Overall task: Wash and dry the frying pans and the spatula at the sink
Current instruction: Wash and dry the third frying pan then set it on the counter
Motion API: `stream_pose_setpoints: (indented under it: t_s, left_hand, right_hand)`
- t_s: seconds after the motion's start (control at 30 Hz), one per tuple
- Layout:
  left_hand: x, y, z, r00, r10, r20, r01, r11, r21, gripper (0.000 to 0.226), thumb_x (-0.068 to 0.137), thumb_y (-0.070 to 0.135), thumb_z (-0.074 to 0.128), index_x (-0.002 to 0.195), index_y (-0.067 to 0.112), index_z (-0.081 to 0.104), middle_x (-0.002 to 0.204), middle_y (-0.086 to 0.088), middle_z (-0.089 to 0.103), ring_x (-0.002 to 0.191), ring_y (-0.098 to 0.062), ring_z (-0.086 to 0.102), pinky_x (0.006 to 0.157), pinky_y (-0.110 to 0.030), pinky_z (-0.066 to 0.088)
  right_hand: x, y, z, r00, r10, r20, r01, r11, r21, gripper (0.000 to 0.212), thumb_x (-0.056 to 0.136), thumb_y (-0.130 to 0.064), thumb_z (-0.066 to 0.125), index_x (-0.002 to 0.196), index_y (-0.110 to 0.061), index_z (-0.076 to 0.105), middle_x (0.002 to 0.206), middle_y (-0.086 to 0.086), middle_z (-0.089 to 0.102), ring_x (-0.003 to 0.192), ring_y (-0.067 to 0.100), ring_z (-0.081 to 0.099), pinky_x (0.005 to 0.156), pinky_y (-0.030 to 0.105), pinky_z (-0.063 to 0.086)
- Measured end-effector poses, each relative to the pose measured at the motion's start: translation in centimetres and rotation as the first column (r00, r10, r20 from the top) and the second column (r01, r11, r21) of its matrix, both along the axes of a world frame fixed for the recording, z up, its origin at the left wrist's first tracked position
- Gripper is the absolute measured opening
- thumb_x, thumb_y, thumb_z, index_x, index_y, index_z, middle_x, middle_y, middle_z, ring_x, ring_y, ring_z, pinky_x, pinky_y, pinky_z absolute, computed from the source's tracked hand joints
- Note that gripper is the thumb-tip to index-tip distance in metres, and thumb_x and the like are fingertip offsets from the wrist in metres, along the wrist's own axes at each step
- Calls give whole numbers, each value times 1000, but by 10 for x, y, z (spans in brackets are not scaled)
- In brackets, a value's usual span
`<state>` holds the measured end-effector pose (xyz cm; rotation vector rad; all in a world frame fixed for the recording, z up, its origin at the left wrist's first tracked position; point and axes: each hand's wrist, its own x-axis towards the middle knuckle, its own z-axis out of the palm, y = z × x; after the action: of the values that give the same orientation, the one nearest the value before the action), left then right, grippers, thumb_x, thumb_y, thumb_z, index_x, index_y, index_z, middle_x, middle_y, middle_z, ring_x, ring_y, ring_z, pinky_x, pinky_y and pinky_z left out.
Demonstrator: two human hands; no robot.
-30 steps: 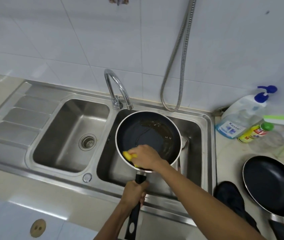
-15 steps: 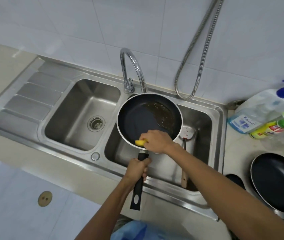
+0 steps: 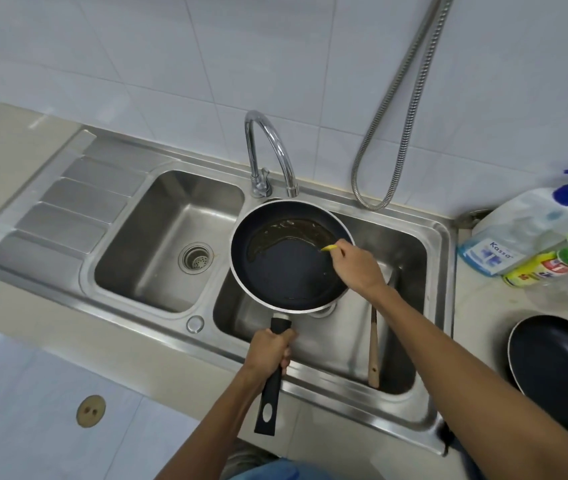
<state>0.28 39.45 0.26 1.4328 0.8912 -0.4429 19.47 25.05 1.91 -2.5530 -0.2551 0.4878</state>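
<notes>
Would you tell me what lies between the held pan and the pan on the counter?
In the head view, the wooden-handled spatula lies in the right basin, then the sink rim.

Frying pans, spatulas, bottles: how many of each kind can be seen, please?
Frying pans: 2, one held over the sink, one on the counter
Spatulas: 1, in the right basin
Bottles: 2, pump bottle, yellow bottle
Total: 5

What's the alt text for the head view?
A person's left hand holds a dark frying pan by its handle over the right basin of a steel sink, while the right hand scrubs its greasy inside with a yellow sponge. A spatula lies in that basin; a second pan sits on the counter at right.
</notes>
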Motion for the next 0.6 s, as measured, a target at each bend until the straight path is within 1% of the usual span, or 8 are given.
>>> stream_pose_setpoints:
  t_s: [0.07,0.1,0.17,0.2,0.27,0.37,0.47,0.6]
  left_hand:
    - [-2,3,1,1000,0,-6,0,1000,15,44,91,12,63,52,15,44,47,-5,40,35,-16,36,40,-23,33]
    - [-4,5,1,1000,-1,-10,1,1000,17,44,91,11,62,51,15,44,46,-5,40,35,-16,36,40,-23,33]
    - [-7,5,2,1000,-3,-19,3,1000,15,44,90,10,62,50,15,44,46,-5,39,36,-16,35,41,-23,33]
    - [-9,4,2,1000,-2,-24,3,1000,11,44,90,10,62,50,15,43,47,-5,39,36,-16,35,41,-23,32]
    - [-13,2,3,999,5,-37,-5,1000,6,43,90,9,61,51,15,43,47,-5,39,36,-16,35,41,-23,32]
    - [-17,0,3,999,5,-44,-5,1000,-12,40,90,10,61,54,14,45,48,-4,40,37,-16,36,42,-24,34]
    - [-19,-2,5,999,5,-49,-7,999,-32,38,89,11,61,56,15,45,49,-4,41,38,-16,36,42,-24,34]
    - [-21,-3,6,999,0,-48,-2,999,-40,36,88,10,62,56,14,46,49,-5,42,38,-17,37,43,-25,35]
  right_hand:
    - [-2,5,7,998,-58,36,57,998,30,45,97,-59,47,77,-20,53,75,1,62,71,22,57,65,34,44]
    - [-4,8,8,996,-61,60,59,998,34,47,95,-61,51,74,-19,55,70,-3,60,67,19,57,63,33,47]
    - [-7,16,6,994,-72,84,67,996,57,41,92,-52,57,69,-17,56,63,-3,60,65,22,59,63,34,52]
    - [-8,20,6,992,-78,96,72,995,73,38,91,-46,57,67,-17,55,62,-1,59,64,24,59,62,34,51]
    - [-10,30,8,989,-78,125,67,994,89,34,89,-37,57,63,-18,51,59,1,54,63,27,56,59,32,44]
    - [-11,39,9,987,-50,153,40,997,68,32,92,-33,58,64,-16,53,61,2,54,61,24,53,60,30,39]
    - [-12,43,3,990,3,142,-5,1000,14,32,94,-36,56,70,-15,59,66,5,62,67,28,62,62,32,49]
    - [-19,46,-2,990,44,135,-39,999,-37,32,96,-38,56,71,-17,59,73,8,64,75,30,66,68,33,53]
